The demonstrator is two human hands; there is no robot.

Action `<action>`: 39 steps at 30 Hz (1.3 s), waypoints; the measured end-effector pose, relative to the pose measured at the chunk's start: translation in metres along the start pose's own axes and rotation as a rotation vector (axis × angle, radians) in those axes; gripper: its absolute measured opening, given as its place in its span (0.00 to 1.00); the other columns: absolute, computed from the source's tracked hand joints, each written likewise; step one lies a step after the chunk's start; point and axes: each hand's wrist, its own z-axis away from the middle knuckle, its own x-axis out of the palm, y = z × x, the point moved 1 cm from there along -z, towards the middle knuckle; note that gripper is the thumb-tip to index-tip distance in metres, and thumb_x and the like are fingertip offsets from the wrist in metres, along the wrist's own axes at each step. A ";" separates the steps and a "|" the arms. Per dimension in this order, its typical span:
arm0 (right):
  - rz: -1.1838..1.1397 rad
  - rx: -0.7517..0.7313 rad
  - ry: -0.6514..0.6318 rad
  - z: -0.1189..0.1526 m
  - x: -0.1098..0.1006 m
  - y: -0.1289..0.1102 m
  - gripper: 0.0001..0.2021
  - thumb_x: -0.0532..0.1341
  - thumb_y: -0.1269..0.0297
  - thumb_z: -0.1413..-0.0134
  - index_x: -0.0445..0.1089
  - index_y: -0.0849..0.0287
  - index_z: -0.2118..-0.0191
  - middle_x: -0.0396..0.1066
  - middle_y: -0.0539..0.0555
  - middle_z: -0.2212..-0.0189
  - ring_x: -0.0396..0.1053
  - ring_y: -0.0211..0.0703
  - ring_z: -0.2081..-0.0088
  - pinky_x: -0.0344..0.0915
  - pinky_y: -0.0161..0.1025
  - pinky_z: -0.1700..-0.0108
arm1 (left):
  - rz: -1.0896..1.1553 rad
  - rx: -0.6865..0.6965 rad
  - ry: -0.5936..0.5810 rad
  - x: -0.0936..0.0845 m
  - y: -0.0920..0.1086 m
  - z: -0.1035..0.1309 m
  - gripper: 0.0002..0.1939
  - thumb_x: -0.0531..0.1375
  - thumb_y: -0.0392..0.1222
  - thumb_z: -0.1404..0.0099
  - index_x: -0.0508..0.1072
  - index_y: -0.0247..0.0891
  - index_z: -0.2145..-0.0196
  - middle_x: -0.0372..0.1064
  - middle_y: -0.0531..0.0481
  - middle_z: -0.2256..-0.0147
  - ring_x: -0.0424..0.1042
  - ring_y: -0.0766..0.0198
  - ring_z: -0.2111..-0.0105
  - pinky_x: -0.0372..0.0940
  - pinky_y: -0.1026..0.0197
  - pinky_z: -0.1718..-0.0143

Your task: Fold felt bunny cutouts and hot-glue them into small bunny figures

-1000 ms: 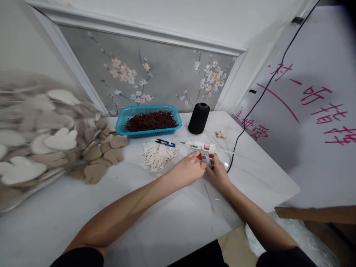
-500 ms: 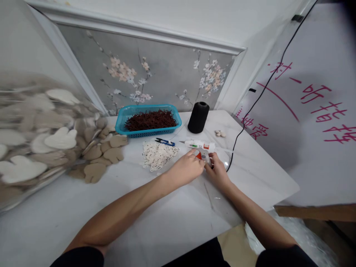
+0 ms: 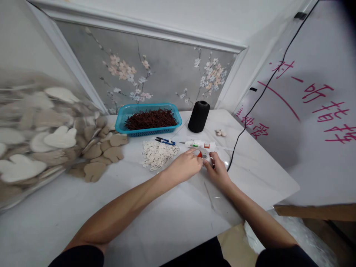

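A white glue gun [image 3: 200, 145] with an orange trigger lies on the white table, its nozzle pointing left. My left hand [image 3: 187, 164] is closed at the trigger side of its handle. On the handle's other side, my right hand [image 3: 217, 170] has its fingers curled round the handle. Left of the gun lie a heap of small white pieces [image 3: 158, 154] and blue thread snips [image 3: 165, 141]. A black thread cone [image 3: 198, 116] stands behind the gun.
A blue basket [image 3: 120, 126] of dark red sticks stands at the back. Beige mitten-shaped pieces [image 3: 94, 171] and a large plastic bag of more [image 3: 36, 137] fill the left. Small pale pieces [image 3: 220, 132] lie right of the cone. A black cable [image 3: 238, 134] hangs at the right.
My left hand has shifted very slightly to the left at the handle. My right hand stays almost in place. The view has moved a little.
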 end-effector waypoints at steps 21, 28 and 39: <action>-0.834 0.265 -0.079 -0.008 -0.012 0.000 0.13 0.57 0.54 0.43 0.57 0.55 0.60 0.59 0.49 0.71 0.59 0.33 0.77 0.53 0.29 0.81 | 1.049 -0.473 0.075 -0.006 -0.005 0.010 0.11 0.56 0.41 0.42 0.69 0.32 0.78 0.48 0.51 0.37 0.67 0.74 0.62 0.61 0.67 0.64; -0.661 0.210 -0.067 -0.007 -0.010 -0.002 0.15 0.55 0.50 0.42 0.55 0.56 0.58 0.61 0.52 0.67 0.60 0.36 0.74 0.61 0.32 0.78 | 1.935 -0.723 0.146 0.001 -0.002 0.001 0.10 0.58 0.42 0.45 0.71 0.30 0.72 0.61 0.40 0.45 0.68 0.70 0.63 0.59 0.69 0.70; -0.754 0.067 -0.080 -0.006 -0.008 -0.007 0.13 0.55 0.52 0.41 0.55 0.55 0.58 0.61 0.52 0.64 0.64 0.36 0.71 0.64 0.34 0.75 | 2.357 -0.888 0.232 -0.012 0.004 -0.002 0.20 0.42 0.42 0.38 0.64 0.34 0.54 0.61 0.40 0.46 0.63 0.74 0.70 0.60 0.68 0.70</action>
